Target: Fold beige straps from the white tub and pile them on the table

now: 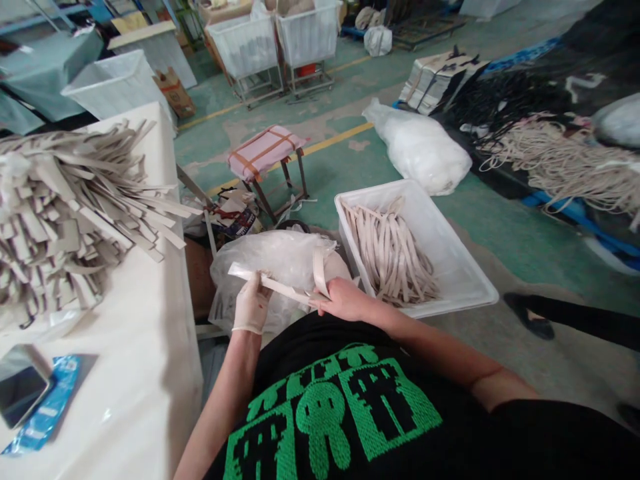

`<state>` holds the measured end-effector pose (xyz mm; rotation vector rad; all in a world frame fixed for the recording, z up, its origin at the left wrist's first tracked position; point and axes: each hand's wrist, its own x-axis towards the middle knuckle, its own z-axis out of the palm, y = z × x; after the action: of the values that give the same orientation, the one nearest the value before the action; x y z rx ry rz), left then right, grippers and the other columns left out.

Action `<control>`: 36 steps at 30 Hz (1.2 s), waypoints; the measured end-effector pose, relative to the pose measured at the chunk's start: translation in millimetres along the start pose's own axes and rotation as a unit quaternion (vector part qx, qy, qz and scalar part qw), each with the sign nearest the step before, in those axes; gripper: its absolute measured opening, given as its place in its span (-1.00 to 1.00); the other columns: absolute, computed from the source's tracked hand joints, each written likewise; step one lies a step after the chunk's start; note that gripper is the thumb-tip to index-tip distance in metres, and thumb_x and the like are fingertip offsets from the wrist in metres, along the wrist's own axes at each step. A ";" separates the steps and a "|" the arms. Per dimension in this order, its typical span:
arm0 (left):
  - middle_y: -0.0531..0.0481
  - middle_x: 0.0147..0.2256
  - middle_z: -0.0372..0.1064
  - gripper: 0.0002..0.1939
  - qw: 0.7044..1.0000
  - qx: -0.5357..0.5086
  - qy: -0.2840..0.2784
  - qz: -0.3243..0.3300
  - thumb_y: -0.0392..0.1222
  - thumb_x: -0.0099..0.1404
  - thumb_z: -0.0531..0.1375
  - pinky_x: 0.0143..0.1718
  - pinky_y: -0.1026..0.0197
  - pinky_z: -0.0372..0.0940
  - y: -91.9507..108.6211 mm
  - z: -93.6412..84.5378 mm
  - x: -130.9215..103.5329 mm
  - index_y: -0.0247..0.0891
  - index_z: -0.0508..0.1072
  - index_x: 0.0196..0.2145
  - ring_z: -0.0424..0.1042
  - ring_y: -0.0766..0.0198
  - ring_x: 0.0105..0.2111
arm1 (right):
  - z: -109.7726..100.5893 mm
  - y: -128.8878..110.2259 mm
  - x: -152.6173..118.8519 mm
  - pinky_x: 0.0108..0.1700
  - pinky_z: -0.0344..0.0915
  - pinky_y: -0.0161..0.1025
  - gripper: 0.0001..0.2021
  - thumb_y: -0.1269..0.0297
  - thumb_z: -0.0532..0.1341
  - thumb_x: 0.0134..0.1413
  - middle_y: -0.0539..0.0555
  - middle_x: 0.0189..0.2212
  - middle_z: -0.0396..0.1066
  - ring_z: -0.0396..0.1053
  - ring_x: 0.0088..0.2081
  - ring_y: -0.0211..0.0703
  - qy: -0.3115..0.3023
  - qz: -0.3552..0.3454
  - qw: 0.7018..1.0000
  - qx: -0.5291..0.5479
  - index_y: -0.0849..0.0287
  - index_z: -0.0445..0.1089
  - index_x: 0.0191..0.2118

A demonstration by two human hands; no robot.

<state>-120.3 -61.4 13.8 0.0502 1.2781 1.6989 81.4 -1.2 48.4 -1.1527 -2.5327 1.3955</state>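
At the frame's centre, we pinch the pale strip in our gloved left hand and right hand, its long axis sloping down from left to right, the right hand nearer its curl.

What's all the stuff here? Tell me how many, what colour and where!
Table: one, white, left
Loose strips: many, beige, on table
Phone: one, dark screen, on table
Packet: one, blue, by phone
Stool: one, pink top, ahead
Tub: one, white, right
Tub strips: many, beige, in tub
Stuffed bag: one, white, floor
Wheeled bins: two, white, back
Cords: many, beige, far right
Clear bag: one, see-through, by hands
Held strip: one, pale, between hands
Background clutter: too blurry to count
Shirt: one, black and green, on person
Left hand: one, pale-gloved, on strip
Right hand: one, bare, on strip
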 end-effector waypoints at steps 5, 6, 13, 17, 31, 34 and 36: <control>-0.08 -0.35 0.60 -0.61 0.994 0.049 -0.098 -0.026 -0.03 -0.11 0.53 -0.25 0.22 0.43 -15.9 14.5 -10.0 -0.32 0.61 -0.39 0.56 0.22 -0.35 | 0.4 -8.3 14.0 -0.30 0.23 -0.26 -0.70 0.16 0.25 0.24 0.10 -0.52 0.52 0.45 -0.41 -0.11 0.042 0.031 0.998 0.024 0.19 0.60 -0.43; -0.09 -0.34 0.60 -0.61 0.992 0.054 -0.108 -0.024 -0.04 -0.12 0.53 -0.23 0.22 0.43 -16.8 16.5 -10.3 -0.32 0.62 -0.38 0.56 0.21 -0.34 | -0.3 -8.7 16.7 -0.28 0.24 -0.27 -0.70 0.15 0.24 0.26 0.10 -0.49 0.54 0.47 -0.39 -0.12 0.045 0.024 0.998 0.028 0.19 0.61 -0.40; -0.09 -0.30 0.61 -0.61 0.994 0.071 -0.067 0.040 0.02 -0.04 0.51 -0.05 0.19 0.40 -2.1 11.1 -1.3 -0.30 0.63 -0.34 0.57 0.21 -0.23 | -0.6 -5.7 13.0 -0.33 0.17 -0.27 -0.76 0.17 0.29 0.22 0.09 -0.51 0.52 0.45 -0.40 -0.11 0.036 0.014 0.999 -0.013 0.16 0.60 -0.39; -0.05 -0.32 0.61 -0.66 0.982 0.115 -0.146 0.015 0.04 -0.02 0.49 -0.14 0.20 0.43 -12.9 19.9 -8.5 -0.24 0.65 -0.36 0.56 0.22 -0.29 | -4.6 -12.9 21.1 -0.31 0.18 -0.27 -0.62 0.04 0.22 0.29 0.14 -0.45 0.55 0.47 -0.36 -0.11 0.070 0.022 0.997 0.015 0.21 0.60 -0.38; -0.11 -0.23 0.63 -0.64 0.981 0.129 -0.135 0.050 0.06 0.00 0.48 -0.02 0.14 0.41 -14.7 15.5 -4.0 -0.22 0.67 -0.31 0.58 0.14 -0.18 | -3.4 -13.5 17.3 -0.31 0.20 -0.30 -0.72 0.10 0.23 0.29 0.10 -0.40 0.57 0.51 -0.31 -0.10 0.044 0.022 0.999 -0.016 0.15 0.61 -0.30; -0.14 -0.17 0.62 -0.64 0.983 0.120 -0.117 0.078 0.06 0.03 0.47 0.09 0.12 0.35 -6.5 14.4 -3.0 -0.25 0.67 -0.30 0.57 0.13 -0.10 | -2.9 -11.3 11.4 -0.29 0.22 -0.28 -0.72 0.08 0.26 0.26 0.14 -0.40 0.57 0.51 -0.30 -0.06 0.024 0.026 0.999 -0.041 0.18 0.60 -0.30; -0.15 -0.18 0.62 -0.64 0.980 0.134 -0.134 0.055 0.05 0.03 0.47 0.06 0.11 0.36 -9.6 16.8 -4.3 -0.25 0.67 -0.29 0.58 0.11 -0.11 | -3.1 -13.0 11.5 -0.28 0.22 -0.28 -0.70 0.09 0.23 0.28 0.14 -0.40 0.57 0.52 -0.28 -0.05 0.037 0.037 0.998 -0.036 0.17 0.61 -0.29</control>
<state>-102.7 -52.6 16.1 0.5020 1.3080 1.5385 66.5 4.0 56.3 -1.2978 -2.5331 1.2603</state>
